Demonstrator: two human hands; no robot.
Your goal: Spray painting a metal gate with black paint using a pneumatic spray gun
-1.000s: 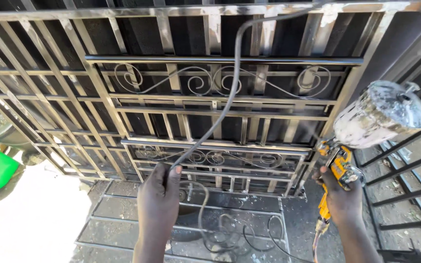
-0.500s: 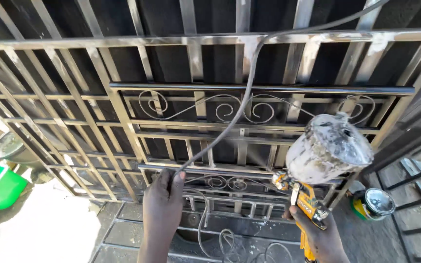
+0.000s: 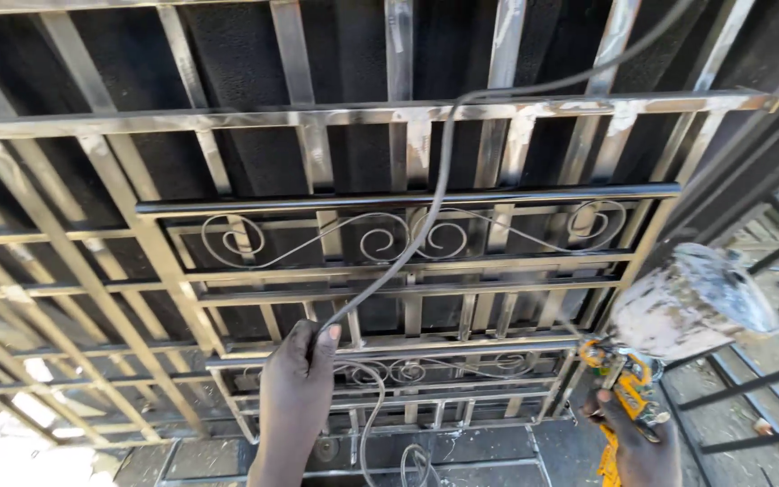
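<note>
Down at the bottom of the view, my left hand [image 3: 295, 397] was pinched shut around the grey hose [image 3: 435, 207], thumb and fingers closed on it just in front of the lowest scrollwork. My right hand [image 3: 637, 442] sat low at the right edge, wrapped tight on the yellow handle of the spray gun [image 3: 624, 388], with its paint-crusted cup [image 3: 691, 302] tilted up and to the right above my fist.

From my left grip the hose ran up and to the right, its long line crossing the decorative band and climbing past the top rail toward the upper right corner. Below my hand it dropped in loose loops toward the ground. The gun lay to the right of that grip, well apart from it, nozzle facing left toward the bars; my right hand alone was on it.

Beyond both hands stood the metal gate [image 3: 389, 194], leaning away from me, with curled iron scrolls [image 3: 407, 239] between its flat rails. More dark bars [image 3: 750, 383] lay at the right, beside the gun. The hose itself hung across the gate face, between the nozzle and the left part of the scrolls.
</note>
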